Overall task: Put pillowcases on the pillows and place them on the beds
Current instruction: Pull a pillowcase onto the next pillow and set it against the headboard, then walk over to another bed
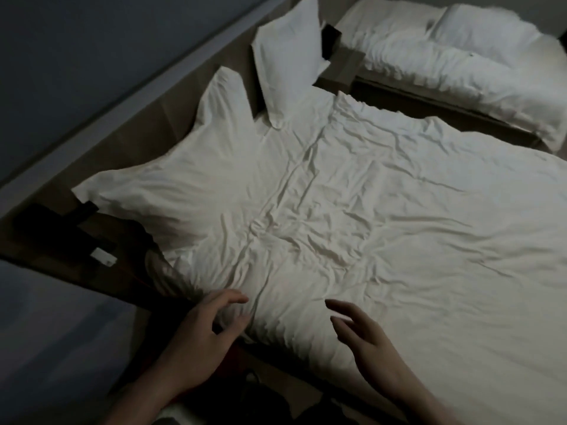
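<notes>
A near bed with a crumpled white duvet fills the middle of the view. A white cased pillow lies flat at its head on the left. A second white pillow leans upright against the brown headboard. On the far bed lies another white pillow. My left hand hovers at the duvet's near edge, fingers loosely spread, holding nothing. My right hand is just beside it over the duvet, fingers relaxed and empty.
A brown headboard panel runs along the dark wall on the left. A brown nightstand stands between the beds. A dark fixture and a small white object sit by the near bed's head. Dark items lie on the floor.
</notes>
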